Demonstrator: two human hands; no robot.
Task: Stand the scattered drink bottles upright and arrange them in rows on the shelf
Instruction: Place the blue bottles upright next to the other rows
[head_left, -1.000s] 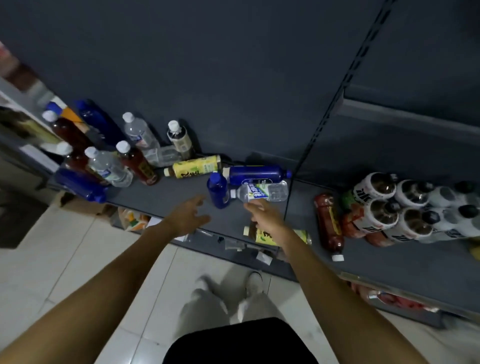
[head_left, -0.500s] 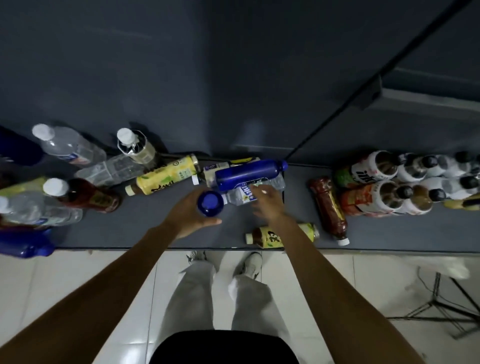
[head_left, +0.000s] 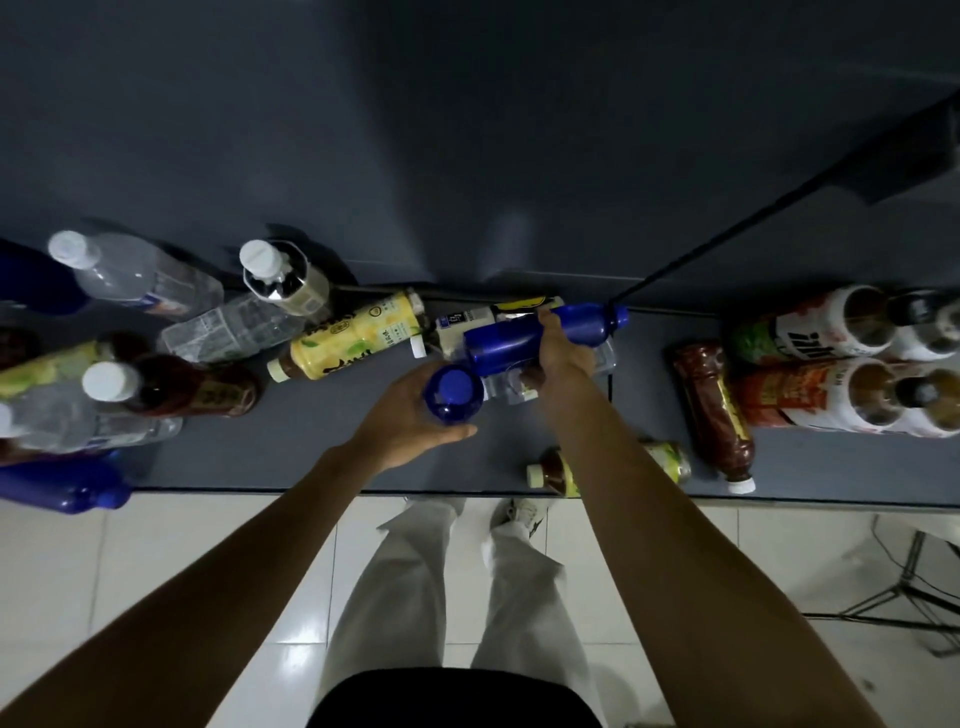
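Left hand (head_left: 410, 423) grips an upright blue bottle (head_left: 453, 395); right hand (head_left: 558, 353) grips a lying blue bottle (head_left: 511, 343) on the shelf (head_left: 322, 441).

Plastic bottles on a matt shelf, glossy floor below.
Blue bottles (head_left: 540, 338) at 12 o'clock of centre: smooth glossy plastic. Clear bottle (head_left: 228, 327) at 10: crinkled transparent plastic. Yellow bottle (head_left: 353, 338): shiny film label. Shelf (head_left: 322, 457): matt grey, looks painted metal. Floor tiles (head_left: 156, 551) at 7: glossy, reflective.

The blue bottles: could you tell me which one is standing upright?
The blue bottle in the left hand, seen cap-on; the right hand's lies sideways.
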